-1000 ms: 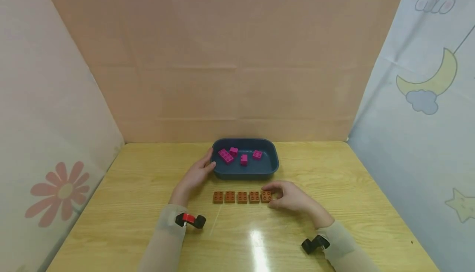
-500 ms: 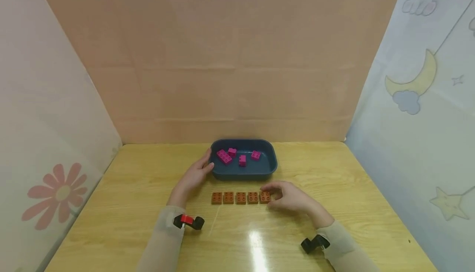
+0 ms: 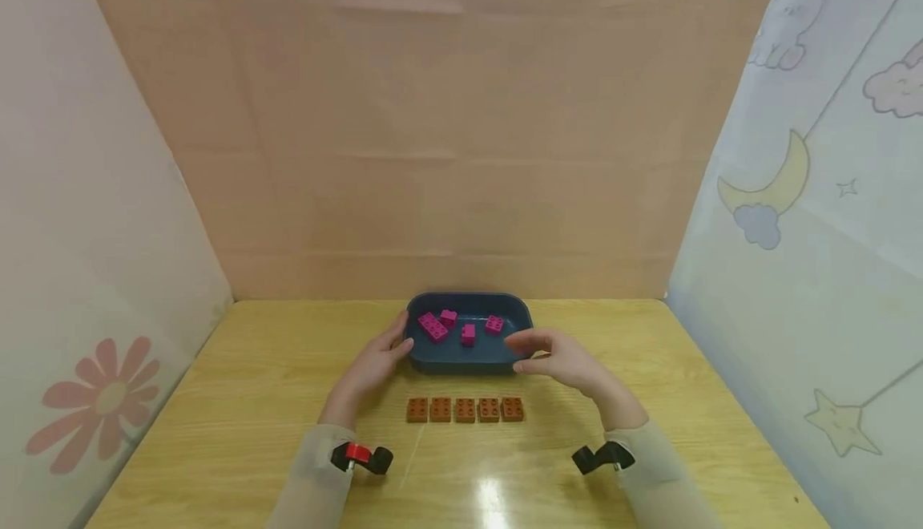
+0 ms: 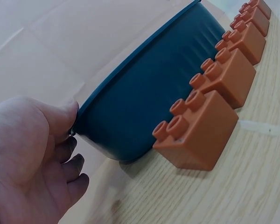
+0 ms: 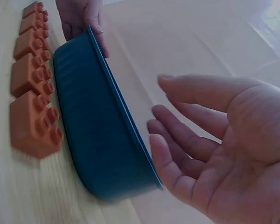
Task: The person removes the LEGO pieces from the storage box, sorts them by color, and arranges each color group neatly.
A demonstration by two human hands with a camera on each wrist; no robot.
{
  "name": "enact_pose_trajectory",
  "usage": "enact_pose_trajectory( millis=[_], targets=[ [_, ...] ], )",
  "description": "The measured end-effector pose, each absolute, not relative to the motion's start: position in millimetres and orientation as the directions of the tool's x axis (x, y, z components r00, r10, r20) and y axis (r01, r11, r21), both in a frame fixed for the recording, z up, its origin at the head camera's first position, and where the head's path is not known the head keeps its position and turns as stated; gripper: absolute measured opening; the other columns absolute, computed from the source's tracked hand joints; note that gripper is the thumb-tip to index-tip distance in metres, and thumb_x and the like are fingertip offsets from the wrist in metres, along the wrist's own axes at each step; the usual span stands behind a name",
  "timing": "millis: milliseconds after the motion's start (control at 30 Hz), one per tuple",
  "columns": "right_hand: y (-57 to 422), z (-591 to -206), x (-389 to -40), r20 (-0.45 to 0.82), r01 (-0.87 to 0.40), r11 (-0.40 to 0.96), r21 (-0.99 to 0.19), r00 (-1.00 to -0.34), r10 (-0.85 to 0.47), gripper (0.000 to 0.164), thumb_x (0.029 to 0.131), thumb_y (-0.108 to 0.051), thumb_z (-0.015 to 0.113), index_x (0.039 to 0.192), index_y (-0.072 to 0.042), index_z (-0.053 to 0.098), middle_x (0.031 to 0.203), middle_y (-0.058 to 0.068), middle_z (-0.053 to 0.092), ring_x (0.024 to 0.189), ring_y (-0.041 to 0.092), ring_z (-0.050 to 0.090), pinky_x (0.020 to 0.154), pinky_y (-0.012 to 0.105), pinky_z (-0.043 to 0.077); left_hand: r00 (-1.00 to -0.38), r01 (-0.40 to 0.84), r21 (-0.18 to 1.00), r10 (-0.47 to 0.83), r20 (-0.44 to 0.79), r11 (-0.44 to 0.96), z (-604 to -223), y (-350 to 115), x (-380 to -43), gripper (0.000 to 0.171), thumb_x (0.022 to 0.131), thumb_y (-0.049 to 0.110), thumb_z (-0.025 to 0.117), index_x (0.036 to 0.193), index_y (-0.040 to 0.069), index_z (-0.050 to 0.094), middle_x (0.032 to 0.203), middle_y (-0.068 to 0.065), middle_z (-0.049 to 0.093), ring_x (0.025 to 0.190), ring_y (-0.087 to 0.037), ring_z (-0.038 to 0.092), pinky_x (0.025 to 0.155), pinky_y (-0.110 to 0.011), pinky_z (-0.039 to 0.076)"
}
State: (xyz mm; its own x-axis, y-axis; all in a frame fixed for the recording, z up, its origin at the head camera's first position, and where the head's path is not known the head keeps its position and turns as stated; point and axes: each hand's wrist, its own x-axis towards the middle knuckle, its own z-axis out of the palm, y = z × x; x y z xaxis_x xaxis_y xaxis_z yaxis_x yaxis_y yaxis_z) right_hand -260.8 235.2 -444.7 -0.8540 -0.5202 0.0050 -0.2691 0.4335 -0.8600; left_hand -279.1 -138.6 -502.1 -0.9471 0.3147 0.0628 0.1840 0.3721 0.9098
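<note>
A dark blue plastic tray [image 3: 461, 367] stands on the table, several pink toy building bricks [image 3: 433, 326] lying inside it. At its left end my left hand [image 3: 378, 362] holds the rim, the thumb over the edge as the left wrist view shows. My right hand [image 3: 558, 359] hovers by the tray's right front corner, fingers loosely bent and nothing between thumb and fingers. In front of the tray runs a straight row of several orange-brown building bricks [image 3: 465, 410], studs up, small gaps between them. The right wrist view shows the nearest orange-brown brick [image 5: 35, 123] apart from the right hand.
The wooden table [image 3: 274, 385] ends at a tan backdrop [image 3: 461, 152]. Pale patterned cloths hang on the left and right sides. Each sleeve carries a black wrist mount [image 3: 604, 458].
My right hand has left the rightmost orange-brown brick and moved away from me to the tray's right corner. The left hand stays on the tray. The head view has tilted up slightly.
</note>
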Motion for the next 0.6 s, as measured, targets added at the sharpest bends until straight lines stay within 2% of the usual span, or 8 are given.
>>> enact_pose_trajectory(
  millis=[100, 300, 400, 600],
  targets=[
    [225.1, -441.8, -281.0, 0.019, -0.261, 0.423, -0.868, -0.867, -0.497, 0.051, 0.101, -0.021, 0.077, 0.146, -0.001, 0.064, 0.146, 0.023, 0.063, 0.133, 0.043, 0.059, 0.105, 0.046, 0.055, -0.95, 0.165, 0.92, 0.308, 0.052, 0.354, -501.6, -137.4, -282.2, 0.068, 0.116, 0.029, 0.048, 0.173, 0.012, 0.014, 0.179, -0.01, 0.008, 0.164, -0.031, 0.005, 0.131, -0.053, 0.007],
    [204.9, -434.5, -313.3, 0.026, -0.238, 0.424, -0.874, -0.894, -0.448, 0.049, 0.103, -0.017, 0.074, 0.148, -0.003, 0.063, 0.149, 0.022, 0.061, 0.137, 0.038, 0.059, 0.113, 0.055, 0.048, -0.949, 0.176, 0.934, 0.307, 0.076, 0.312, -494.9, -135.8, -289.8, 0.067, 0.116, 0.028, 0.048, 0.173, 0.015, 0.014, 0.18, -0.007, 0.007, 0.165, -0.027, 0.002, 0.132, -0.051, 0.005],
    [196.3, -434.6, -326.0, 0.026, -0.234, 0.453, -0.86, -0.907, -0.42, 0.048, 0.104, -0.014, 0.072, 0.149, -0.002, 0.061, 0.149, 0.021, 0.061, 0.137, 0.037, 0.059, 0.114, 0.055, 0.048, -0.951, 0.17, 0.932, 0.303, 0.07, 0.319, -492.2, -135.8, -291.8, 0.068, 0.116, 0.029, 0.049, 0.173, 0.015, 0.015, 0.18, -0.006, 0.008, 0.165, -0.026, 0.003, 0.132, -0.05, 0.006],
    [183.5, -441.0, -343.2, 0.03, -0.236, 0.502, -0.832, -0.923, -0.385, 0.047, 0.103, -0.004, 0.07, 0.148, 0.001, 0.061, 0.148, 0.022, 0.062, 0.132, 0.037, 0.063, 0.11, 0.053, 0.052, -0.947, 0.181, 0.928, 0.313, 0.075, 0.327, -489.6, -136.4, -290.6, 0.07, 0.115, 0.03, 0.05, 0.172, 0.011, 0.016, 0.179, -0.009, 0.009, 0.164, -0.031, 0.005, 0.131, -0.054, 0.007]
  ],
)
